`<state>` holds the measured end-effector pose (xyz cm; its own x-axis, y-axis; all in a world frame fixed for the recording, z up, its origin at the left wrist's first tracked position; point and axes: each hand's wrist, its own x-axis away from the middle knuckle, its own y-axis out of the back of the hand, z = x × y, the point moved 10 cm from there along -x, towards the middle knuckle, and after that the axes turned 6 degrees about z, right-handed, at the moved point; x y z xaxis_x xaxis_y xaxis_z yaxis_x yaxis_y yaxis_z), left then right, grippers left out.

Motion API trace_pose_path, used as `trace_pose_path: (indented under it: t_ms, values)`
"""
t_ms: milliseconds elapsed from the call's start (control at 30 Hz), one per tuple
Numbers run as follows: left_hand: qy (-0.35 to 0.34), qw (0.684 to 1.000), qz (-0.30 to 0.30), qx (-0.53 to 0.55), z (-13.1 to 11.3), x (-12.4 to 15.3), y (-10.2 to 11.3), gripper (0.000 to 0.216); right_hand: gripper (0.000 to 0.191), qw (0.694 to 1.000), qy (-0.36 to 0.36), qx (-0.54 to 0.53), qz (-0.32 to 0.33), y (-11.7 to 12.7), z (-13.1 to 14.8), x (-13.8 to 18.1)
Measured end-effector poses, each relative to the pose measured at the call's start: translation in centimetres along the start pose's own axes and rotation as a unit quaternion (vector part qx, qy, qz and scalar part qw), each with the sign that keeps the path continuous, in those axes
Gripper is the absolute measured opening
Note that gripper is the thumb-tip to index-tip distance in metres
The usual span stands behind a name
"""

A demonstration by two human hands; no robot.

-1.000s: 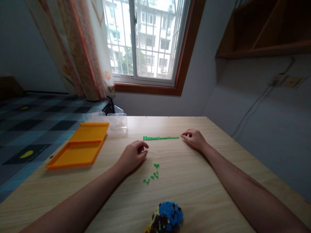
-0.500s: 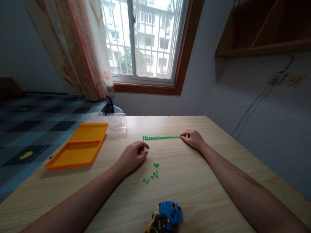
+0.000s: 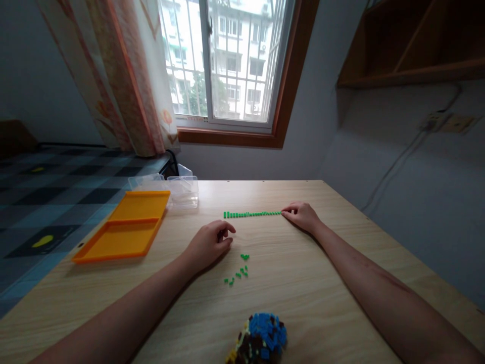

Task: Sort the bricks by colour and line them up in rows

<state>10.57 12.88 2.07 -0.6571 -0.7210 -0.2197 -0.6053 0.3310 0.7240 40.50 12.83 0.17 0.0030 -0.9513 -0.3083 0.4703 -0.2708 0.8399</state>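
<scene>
A line of small green building bricks [image 3: 252,215] runs left to right across the table, with larger ones at its left end. At the right end of that line, my right hand [image 3: 303,216] has thumb and forefinger pinched on a tiny green brick, which the fingertips mostly cover. My left hand [image 3: 210,243] rests on the table just in front of the line's left end, fingers curled and thumb apart from the forefinger, holding nothing. Several loose green bricks [image 3: 242,273] lie scattered to its right and nearer to me.
An orange hinged tray [image 3: 149,246] lies unfolded at the left. Behind it stand clear plastic boxes [image 3: 184,193]. A heap of blue, brown and yellow bricks [image 3: 266,331] sits at the near edge of view. A wooden shelf [image 3: 409,73] hangs on the right wall.
Both hands keep nearly the same pose and place. The whole view has shifted very slightly, and the bricks lie as before.
</scene>
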Motion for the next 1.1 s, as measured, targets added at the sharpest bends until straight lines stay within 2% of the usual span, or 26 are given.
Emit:
trace_pose_path:
  t_ms: [133,233,333,467,567,867,1100]
  values:
    - [-0.006,1.0,-0.002,-0.004,-0.2,0.0,0.1,0.019,0.022,1.0,0.0,-0.02,-0.013,0.2,-0.4,0.1]
    - [-0.015,1.0,0.025,-0.003,-0.6,0.1,-0.4,0.017,0.023,0.996,0.026,-0.072,-0.039,0.8,0.9,0.4]
    - [-0.033,0.997,0.063,0.008,-1.2,0.3,-1.2,0.018,0.023,0.988,0.099,-0.121,-0.007,0.2,5.5,1.1]
    - [-0.049,0.996,0.072,0.008,-1.7,0.4,-1.3,0.023,0.015,0.962,0.19,-0.156,0.118,-2.7,13.0,3.2]
    - [-0.056,0.995,0.082,-0.002,-2.1,0.7,-1.5,0.023,0.011,0.951,0.217,-0.147,0.164,-4.1,16.1,4.8]
    - [-0.086,0.985,0.128,-0.073,-2.9,1.5,-2.5,0.021,0.014,0.948,0.246,-0.088,0.181,-4.9,17.5,5.8]
    - [-0.086,0.983,0.131,-0.095,-2.9,1.3,-2.6,0.019,0.012,0.944,0.27,-0.087,0.168,-5.0,18.1,6.3]
